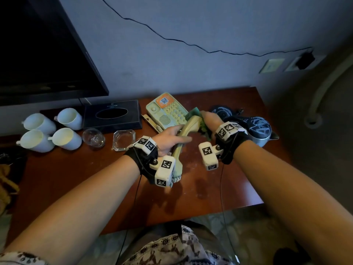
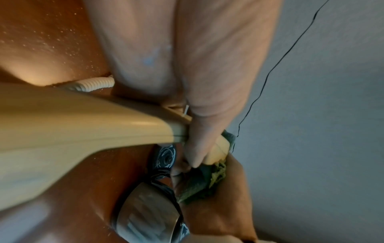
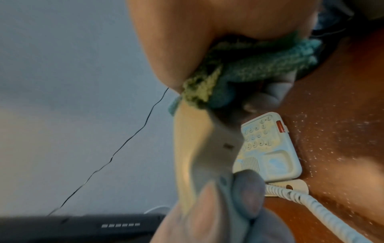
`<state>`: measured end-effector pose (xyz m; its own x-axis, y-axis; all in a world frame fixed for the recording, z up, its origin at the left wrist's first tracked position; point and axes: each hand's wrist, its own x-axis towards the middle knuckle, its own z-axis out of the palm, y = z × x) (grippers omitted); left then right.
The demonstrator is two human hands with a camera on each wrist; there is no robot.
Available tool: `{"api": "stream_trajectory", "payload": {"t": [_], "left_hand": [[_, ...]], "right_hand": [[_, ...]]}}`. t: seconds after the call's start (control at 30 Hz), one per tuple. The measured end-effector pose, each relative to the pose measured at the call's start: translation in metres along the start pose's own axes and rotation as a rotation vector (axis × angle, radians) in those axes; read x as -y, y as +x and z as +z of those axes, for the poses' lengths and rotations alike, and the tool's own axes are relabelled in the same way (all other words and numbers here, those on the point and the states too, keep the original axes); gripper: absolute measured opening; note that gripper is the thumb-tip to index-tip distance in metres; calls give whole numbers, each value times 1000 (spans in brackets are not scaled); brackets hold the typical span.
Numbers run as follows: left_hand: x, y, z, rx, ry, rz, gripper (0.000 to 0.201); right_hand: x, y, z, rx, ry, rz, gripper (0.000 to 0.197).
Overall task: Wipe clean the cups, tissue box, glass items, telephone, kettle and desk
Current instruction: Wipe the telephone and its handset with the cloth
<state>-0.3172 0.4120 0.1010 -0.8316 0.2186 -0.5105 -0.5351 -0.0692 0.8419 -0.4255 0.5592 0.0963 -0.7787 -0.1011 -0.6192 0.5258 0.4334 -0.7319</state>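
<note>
The cream telephone handset [image 1: 188, 129] is lifted above the brown desk [image 1: 95, 178]. My left hand [image 1: 181, 139] grips its middle, fingers curled round it [image 2: 199, 148]. My right hand [image 1: 207, 119] holds a green cloth [image 1: 194, 112] wrapped round the handset's far end; the right wrist view shows the cloth [image 3: 249, 69] bunched against the handset [image 3: 197, 148]. The telephone base [image 1: 166, 111] lies behind on the desk, joined by a coiled cord [image 3: 311, 205]. Several white cups [image 1: 65, 138], a dark tissue box [image 1: 112, 114], a glass bowl [image 1: 93, 137] and a glass ashtray [image 1: 124, 137] stand to the left.
A metal kettle [image 1: 261, 131] with a dark patterned lid stands right of my right wrist, its round base [image 1: 221, 110] behind it. A black TV screen [image 1: 44, 54] hangs over the desk's back left. White specks dot the desk. A thin black wire [image 1: 172, 39] runs along the wall.
</note>
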Motion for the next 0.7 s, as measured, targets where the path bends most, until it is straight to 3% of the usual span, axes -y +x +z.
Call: {"api": "stream_trajectory", "payload": {"t": [0.1,0.2,0.37,0.53,0.7], "left_hand": [[-8,-6,-4,5,-1,18,49],[-17,-11,-11,-3,2,16,50],[-20,-12,-15,-27,-46,7,35],[-21,-9,-9,-98,-87,41,26],[-24,-8,-4,-47,-95,44,24]], "right_hand": [[-2,-3,6,57,120,23,40],[0,-13,12,-64,13,-162,39],[3,-33,16,-140,-78,-416,30],[-5,-30,23,-173,-402,-701,38],[1,-35,16,-184,-246,-517,34]]}}
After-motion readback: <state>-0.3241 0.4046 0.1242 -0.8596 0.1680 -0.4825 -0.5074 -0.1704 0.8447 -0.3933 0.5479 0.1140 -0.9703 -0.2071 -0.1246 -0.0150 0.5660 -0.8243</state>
